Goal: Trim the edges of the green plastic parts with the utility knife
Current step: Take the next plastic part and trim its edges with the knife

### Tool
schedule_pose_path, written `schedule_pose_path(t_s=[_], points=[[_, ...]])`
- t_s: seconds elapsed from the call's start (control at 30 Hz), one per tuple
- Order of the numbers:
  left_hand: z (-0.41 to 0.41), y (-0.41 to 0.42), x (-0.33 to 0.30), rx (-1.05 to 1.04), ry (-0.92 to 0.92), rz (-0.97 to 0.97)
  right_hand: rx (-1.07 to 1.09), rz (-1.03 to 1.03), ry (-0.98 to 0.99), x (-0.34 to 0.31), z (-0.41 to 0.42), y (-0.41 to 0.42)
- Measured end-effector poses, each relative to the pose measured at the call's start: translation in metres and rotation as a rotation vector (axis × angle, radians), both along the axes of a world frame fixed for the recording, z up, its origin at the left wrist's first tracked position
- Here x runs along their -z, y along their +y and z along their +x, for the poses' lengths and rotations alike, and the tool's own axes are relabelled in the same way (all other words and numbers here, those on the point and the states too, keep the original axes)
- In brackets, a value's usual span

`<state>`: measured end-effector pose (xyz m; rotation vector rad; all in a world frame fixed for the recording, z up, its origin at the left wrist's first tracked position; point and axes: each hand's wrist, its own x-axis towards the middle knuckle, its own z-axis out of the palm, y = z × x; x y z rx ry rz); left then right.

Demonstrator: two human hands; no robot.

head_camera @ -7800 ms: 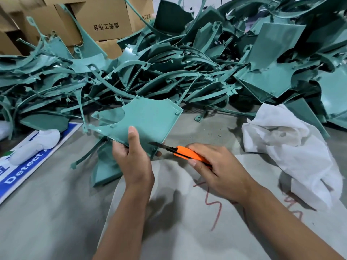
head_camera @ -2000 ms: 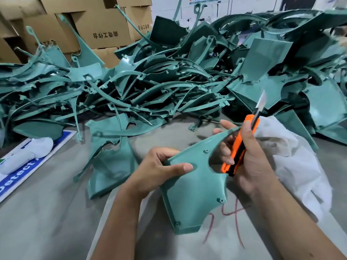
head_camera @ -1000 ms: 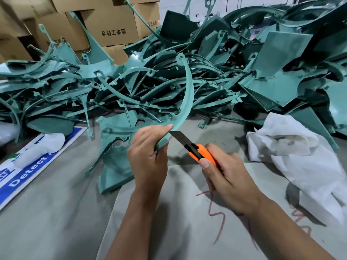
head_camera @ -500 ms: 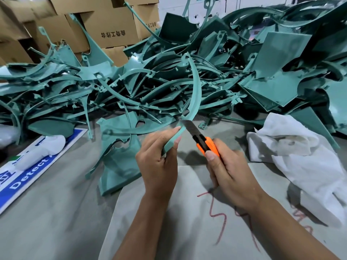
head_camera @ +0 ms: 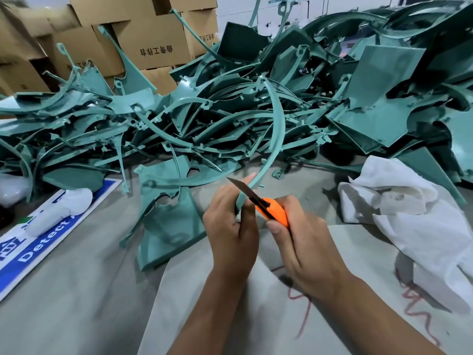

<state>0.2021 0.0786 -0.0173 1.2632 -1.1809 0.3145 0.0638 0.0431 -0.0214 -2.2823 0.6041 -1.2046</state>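
My left hand (head_camera: 231,226) grips the lower end of a long curved green plastic strip (head_camera: 277,129) that arcs up over the pile. My right hand (head_camera: 304,247) holds an orange utility knife (head_camera: 272,211). Its dark blade (head_camera: 242,189) lies across the strip just above my left fingers. A flat green panel (head_camera: 169,226) lies on the table to the left of my hands. Behind it a big heap of green plastic parts (head_camera: 230,111) covers the back of the table.
A crumpled white cloth (head_camera: 409,216) lies at the right. A blue and white sign (head_camera: 30,244) with a white object (head_camera: 61,208) on it sits at the left. Cardboard boxes (head_camera: 151,39) stand behind the heap. A pale sheet (head_camera: 256,316) with red scribbles lies under my forearms.
The knife blade has slid down the strip toward my left hand, from the strip's upper part to just above my fingers. Both hands sit closer together.
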Motion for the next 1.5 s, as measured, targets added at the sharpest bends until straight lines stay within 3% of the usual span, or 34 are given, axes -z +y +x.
schedule_pose_path(t_s=[0.23, 0.6, 0.83, 1.1, 1.27, 1.5], points=[[-0.011, 0.000, -0.002, 0.099, 0.005, -0.021, 0.006, 0.010, -0.052, -0.001, -0.003, -0.003], [-0.013, 0.008, 0.003, 0.109, 0.194, -0.004, 0.234, -0.001, -0.168, 0.000, -0.012, -0.032], [-0.005, 0.012, -0.001, 0.138, 0.265, -0.159, 0.380, 0.049, -0.210, 0.000, -0.018, -0.048], [0.025, 0.012, -0.001, 0.124, 0.466, -0.316, 0.449, 0.045, -0.170, 0.004, -0.027, -0.059], [0.056, 0.016, 0.001, -0.097, 0.428, -0.250, 0.525, 0.166, -0.057, 0.012, -0.033, -0.066], [0.077, 0.015, 0.008, -0.296, 0.382, -0.212, 0.431, 0.103, -0.134, 0.005, -0.031, -0.050]])
